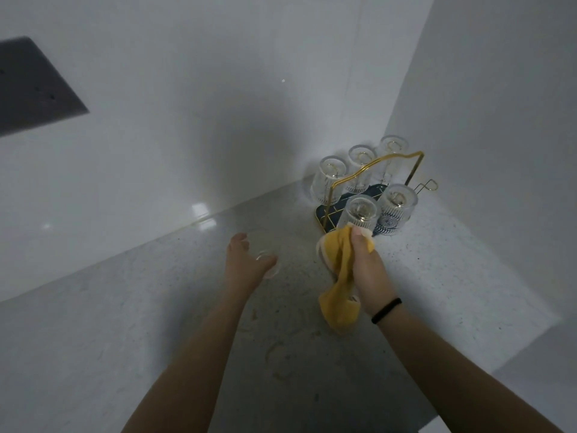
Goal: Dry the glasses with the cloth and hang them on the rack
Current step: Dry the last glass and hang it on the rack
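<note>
A gold wire rack [379, 162] on a dark blue base stands in the counter's back right corner. Several ribbed clear glasses hang upside down on its pegs, such as one at front right [398, 206]. My right hand [370, 270] grips a yellow cloth [338, 276], and its thumb presses the lower rim of the front-left upside-down glass [359, 212] on the rack. My left hand [246, 264] reaches out over the counter, with fingers and thumb curled around a clear glass [269, 264] that stands there.
The speckled grey counter [437, 276] meets white walls at the back and right. One rack peg [428, 185] at the far right holds nothing. Water marks lie on the counter near my arms. A dark panel [31, 85] is on the wall at upper left.
</note>
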`<action>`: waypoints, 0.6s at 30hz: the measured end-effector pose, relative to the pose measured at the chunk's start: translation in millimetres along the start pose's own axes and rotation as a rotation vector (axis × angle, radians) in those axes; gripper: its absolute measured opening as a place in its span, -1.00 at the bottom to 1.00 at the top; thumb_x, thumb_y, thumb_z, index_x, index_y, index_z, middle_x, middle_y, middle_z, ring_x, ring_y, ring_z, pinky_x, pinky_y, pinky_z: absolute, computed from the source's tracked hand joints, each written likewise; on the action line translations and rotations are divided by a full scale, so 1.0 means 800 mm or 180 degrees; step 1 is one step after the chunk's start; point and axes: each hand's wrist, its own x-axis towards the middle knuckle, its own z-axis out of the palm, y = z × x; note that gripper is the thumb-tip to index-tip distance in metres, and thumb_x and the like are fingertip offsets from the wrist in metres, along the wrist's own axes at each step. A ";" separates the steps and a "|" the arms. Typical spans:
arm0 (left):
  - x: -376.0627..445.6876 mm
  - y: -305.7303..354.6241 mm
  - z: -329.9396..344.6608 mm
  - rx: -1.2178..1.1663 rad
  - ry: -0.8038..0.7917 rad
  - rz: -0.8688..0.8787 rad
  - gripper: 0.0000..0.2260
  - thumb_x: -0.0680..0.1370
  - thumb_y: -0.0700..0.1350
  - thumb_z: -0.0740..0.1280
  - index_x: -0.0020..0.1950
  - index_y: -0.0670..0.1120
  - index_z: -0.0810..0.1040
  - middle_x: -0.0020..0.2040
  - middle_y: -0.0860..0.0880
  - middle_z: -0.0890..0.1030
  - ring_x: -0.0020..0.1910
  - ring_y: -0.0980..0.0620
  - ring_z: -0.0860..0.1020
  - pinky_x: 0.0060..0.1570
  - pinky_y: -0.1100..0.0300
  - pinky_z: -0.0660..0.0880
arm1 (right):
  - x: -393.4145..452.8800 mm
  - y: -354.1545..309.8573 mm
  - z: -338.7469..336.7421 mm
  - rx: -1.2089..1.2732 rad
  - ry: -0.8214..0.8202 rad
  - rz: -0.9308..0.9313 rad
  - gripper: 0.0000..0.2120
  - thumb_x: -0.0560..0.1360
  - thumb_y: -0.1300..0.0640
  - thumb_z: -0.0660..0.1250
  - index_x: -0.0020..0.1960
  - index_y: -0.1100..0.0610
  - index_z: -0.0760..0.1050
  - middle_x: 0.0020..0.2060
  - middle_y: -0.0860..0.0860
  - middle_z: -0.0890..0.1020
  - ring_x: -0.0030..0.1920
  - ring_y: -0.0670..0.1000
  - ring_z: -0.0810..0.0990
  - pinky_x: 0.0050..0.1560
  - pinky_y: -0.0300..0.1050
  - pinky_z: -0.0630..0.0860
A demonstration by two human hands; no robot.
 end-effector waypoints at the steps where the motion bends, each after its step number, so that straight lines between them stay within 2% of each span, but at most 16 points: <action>1: -0.007 0.005 -0.003 -0.0216 -0.0018 0.0037 -0.24 0.35 -0.06 0.58 0.44 -0.10 0.28 0.27 -0.12 0.46 0.25 -0.09 0.49 0.15 0.09 0.44 | -0.002 -0.001 -0.004 0.0140 -0.0096 0.0083 -0.20 0.31 -0.43 -0.01 0.32 0.09 0.37 0.22 0.14 0.51 0.17 0.10 0.49 0.30 0.12 0.37; 3: -0.022 0.021 -0.011 -0.0742 -0.0125 0.0102 -0.25 0.35 -0.08 0.58 0.43 -0.07 0.26 0.16 -0.03 0.49 0.18 -0.03 0.52 0.05 0.13 0.49 | -0.009 -0.002 -0.011 0.0667 -0.0315 0.0116 -0.27 0.40 -0.36 0.03 0.37 0.11 0.33 0.28 0.12 0.47 0.24 0.06 0.45 0.36 0.08 0.32; 5: -0.046 0.040 -0.019 -0.1388 -0.0306 0.0094 -0.21 0.34 -0.10 0.58 0.44 -0.03 0.22 0.11 -0.01 0.52 0.10 0.07 0.56 -0.03 0.23 0.49 | -0.024 -0.002 -0.015 0.1024 -0.0626 -0.0107 -0.33 0.42 -0.33 0.04 0.39 0.06 0.28 0.35 0.09 0.42 0.28 0.00 0.42 0.39 0.00 0.27; 7: -0.074 0.068 -0.023 -0.2126 -0.0630 0.0045 -0.25 0.31 -0.07 0.57 0.41 -0.06 0.28 0.10 -0.01 0.56 0.03 0.11 0.60 -0.02 0.22 0.51 | -0.046 -0.003 -0.013 0.0736 -0.0952 -0.0551 -0.35 0.33 -0.46 0.02 0.33 -0.19 0.30 0.32 -0.04 0.44 0.30 -0.06 0.41 0.37 -0.03 0.28; 8: -0.086 0.080 -0.022 -0.2450 -0.0880 0.0129 -0.35 0.34 -0.06 0.57 0.35 -0.11 0.38 0.07 -0.03 0.59 0.01 0.07 0.61 0.00 0.17 0.53 | -0.058 -0.005 -0.009 0.0483 -0.1108 -0.0828 -0.40 0.30 -0.51 0.00 0.27 -0.32 0.30 0.30 -0.14 0.43 0.32 -0.09 0.38 0.37 -0.02 0.28; 9: -0.098 0.089 -0.020 -0.2691 -0.1115 0.0325 -0.51 0.39 -0.05 0.53 0.25 -0.15 0.49 0.01 -0.05 0.63 -0.03 0.03 0.63 -0.02 0.13 0.55 | -0.070 -0.006 -0.003 0.0298 -0.1249 -0.1141 -0.42 0.31 -0.52 -0.02 0.26 -0.36 0.28 0.32 -0.19 0.38 0.37 -0.11 0.32 0.38 -0.02 0.27; 10: -0.113 0.099 -0.018 -0.2869 -0.1277 0.0538 -0.65 0.43 -0.03 0.48 0.14 -0.16 0.57 -0.03 -0.08 0.65 -0.06 -0.01 0.63 -0.05 0.13 0.57 | -0.081 -0.005 0.002 0.0174 -0.1298 -0.1490 -0.39 0.35 -0.48 -0.01 0.34 -0.30 0.22 0.39 -0.19 0.30 0.42 -0.13 0.22 0.41 -0.02 0.23; 12: -0.135 0.116 -0.016 -0.3113 -0.1341 0.0674 -0.69 0.46 0.03 0.41 0.08 -0.14 0.61 -0.03 -0.14 0.65 -0.07 -0.04 0.63 -0.06 0.14 0.59 | -0.091 -0.006 0.013 -0.0072 -0.1032 -0.2151 -0.36 0.45 -0.37 -0.01 0.45 -0.13 0.09 0.47 -0.11 0.16 0.47 -0.13 0.10 0.44 -0.04 0.17; 14: -0.152 0.129 -0.017 -0.3079 -0.1279 0.0750 -0.65 0.48 0.05 0.35 0.11 -0.18 0.60 -0.02 -0.17 0.64 -0.05 -0.05 0.63 -0.04 0.13 0.58 | -0.096 -0.014 0.013 -0.0192 -0.0600 -0.2474 -0.42 0.48 -0.33 -0.02 0.44 -0.16 0.07 0.47 -0.07 0.20 0.45 -0.12 0.17 0.39 -0.14 0.25; 16: -0.161 0.135 -0.021 -0.3001 -0.1285 0.0760 -0.62 0.49 0.02 0.35 0.16 -0.24 0.57 0.01 -0.17 0.66 -0.01 -0.07 0.64 -0.06 0.13 0.59 | -0.089 -0.027 0.003 -0.0202 -0.0459 -0.2064 -0.46 0.46 -0.37 -0.07 0.36 -0.22 0.24 0.35 -0.09 0.39 0.36 -0.08 0.34 0.24 -0.21 0.37; 18: -0.176 0.139 -0.022 -0.2919 -0.1447 0.0616 -0.64 0.50 0.03 0.34 0.18 -0.17 0.60 0.09 -0.19 0.66 0.07 -0.14 0.64 -0.01 0.01 0.60 | -0.079 -0.047 -0.014 -0.0234 -0.0499 -0.1059 -0.43 0.46 -0.37 -0.10 0.21 -0.12 0.47 0.19 0.00 0.54 0.20 0.02 0.49 0.14 -0.12 0.41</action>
